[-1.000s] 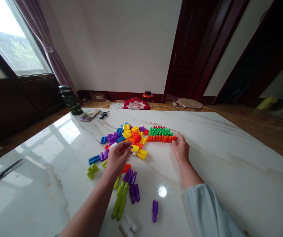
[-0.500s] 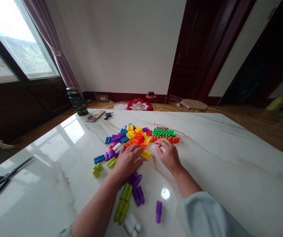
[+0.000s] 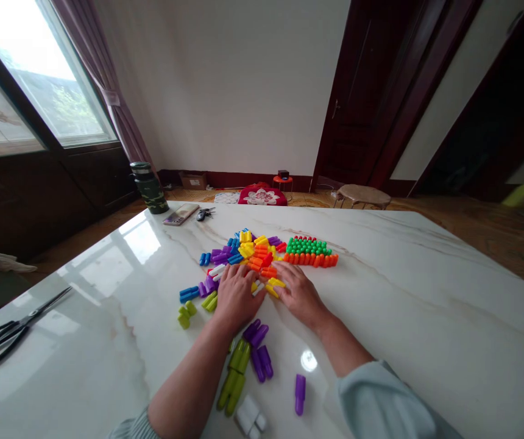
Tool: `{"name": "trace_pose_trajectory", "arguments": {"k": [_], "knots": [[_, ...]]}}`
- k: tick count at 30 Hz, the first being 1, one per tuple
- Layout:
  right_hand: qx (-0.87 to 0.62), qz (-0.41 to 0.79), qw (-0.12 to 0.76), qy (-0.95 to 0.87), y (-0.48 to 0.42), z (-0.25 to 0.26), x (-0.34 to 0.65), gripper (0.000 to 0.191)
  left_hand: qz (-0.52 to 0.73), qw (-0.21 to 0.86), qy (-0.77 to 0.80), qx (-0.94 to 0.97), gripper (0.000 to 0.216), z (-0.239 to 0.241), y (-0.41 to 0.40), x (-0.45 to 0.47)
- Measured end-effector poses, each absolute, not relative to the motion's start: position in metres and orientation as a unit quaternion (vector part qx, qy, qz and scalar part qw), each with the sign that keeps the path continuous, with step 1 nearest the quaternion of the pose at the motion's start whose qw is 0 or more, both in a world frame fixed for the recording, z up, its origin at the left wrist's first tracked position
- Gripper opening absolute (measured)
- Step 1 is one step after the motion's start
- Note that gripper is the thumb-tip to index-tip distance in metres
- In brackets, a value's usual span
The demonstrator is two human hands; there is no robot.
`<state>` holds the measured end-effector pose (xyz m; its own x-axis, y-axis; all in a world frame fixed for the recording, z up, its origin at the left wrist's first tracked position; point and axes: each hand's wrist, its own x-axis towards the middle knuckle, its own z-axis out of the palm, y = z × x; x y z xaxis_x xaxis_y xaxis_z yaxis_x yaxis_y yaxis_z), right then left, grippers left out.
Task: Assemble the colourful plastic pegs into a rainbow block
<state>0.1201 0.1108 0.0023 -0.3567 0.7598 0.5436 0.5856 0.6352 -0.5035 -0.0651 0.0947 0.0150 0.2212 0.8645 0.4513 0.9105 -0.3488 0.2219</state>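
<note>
Right hand (image 3: pixel 299 295) now beside left hand (image 3: pixel 237 297), both hands flat, empty, on blocks (image 3: pixel 262 250).

Single view, head-worn: wide-angle, looking forward and down from the near edge of the table (image 3: pixel 426 292). Near field: left hand (image 3: pixel 237 299) and right hand (image 3: pixel 298 296), close, just below frame centre. Far field: window (image 3: pixel 38 79) at left, door (image 3: pixel 362 103) at right.

both forearms reach forward; left hand (image 3: pixel 237 297) and right hand (image 3: pixel 299 294) lie palm-down, side by side.
</note>
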Motion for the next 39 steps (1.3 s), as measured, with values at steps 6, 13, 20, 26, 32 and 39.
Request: {"name": "trace_pose_trajectory", "arguments": {"k": [6, 13, 20, 26, 32, 39], "knots": [[-0.476, 0.094, 0.376, -0.790, 0.132, 0.009, 0.099, 0.056, -0.273, 0.033, -0.579, -0.767, 0.015, 0.018, 0.094, -0.064], [-0.575, 0.068, 0.247, -0.777, 0.151, 0.024, 0.068, 0.033, -0.275, 0.032, -0.587, -0.761, 0.014, 0.011, 0.098, -0.067], [-0.544, 0.218, 0.423, -0.691, 0.141, 0.009, 0.079, 0.013, -0.278, 0.046, -0.592, -0.755, 0.034, 0.009, 0.098, -0.066], [-0.425, 0.474, 0.544, -0.547, 0.114, 0.006, 0.101, 0.041, -0.279, 0.036, -0.585, -0.761, 0.038, 0.010, 0.097, -0.067], [-0.401, 0.510, 0.517, -0.559, 0.092, 0.033, 0.116, 0.036, -0.288, 0.014, -0.580, -0.762, 0.036, 0.011, 0.098, -0.068], [-0.338, 0.554, 0.462, -0.604, 0.081, 0.035, 0.123, 0.038, -0.295, 0.002, -0.583, -0.757, 0.024, 0.013, 0.098, -0.068]]}}
